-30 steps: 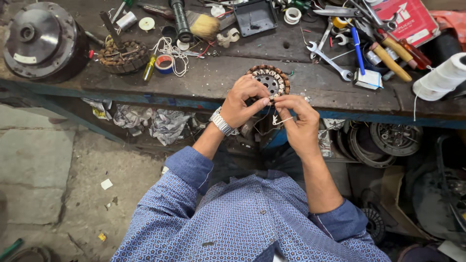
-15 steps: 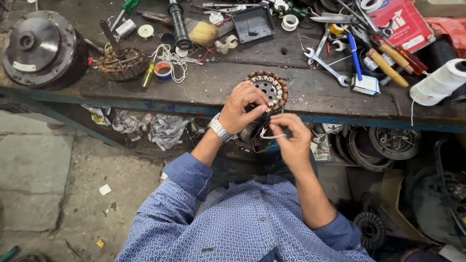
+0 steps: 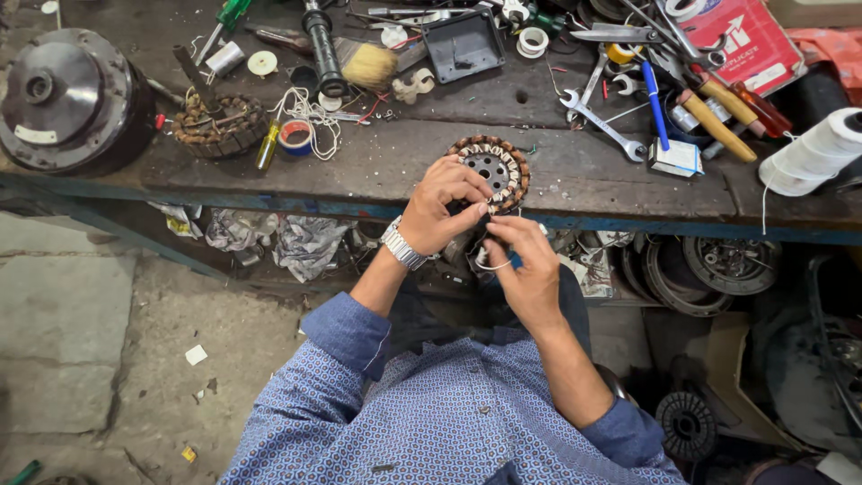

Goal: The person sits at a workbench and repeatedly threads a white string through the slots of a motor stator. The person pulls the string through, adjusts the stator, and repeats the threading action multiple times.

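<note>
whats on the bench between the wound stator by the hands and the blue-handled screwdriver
In the head view, an open-ended spanner lies on the dark bench between the wound stator and the blue-handled screwdriver.

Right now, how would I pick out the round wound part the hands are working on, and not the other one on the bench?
Start at the long dark wooden workbench and follow its front edge to the middle. There the round copper-wound stator ring sits at the edge, under the left hand, with the right hand just below. Unlike the darker wound ring further left, its centre is a perforated metal disc.
</note>
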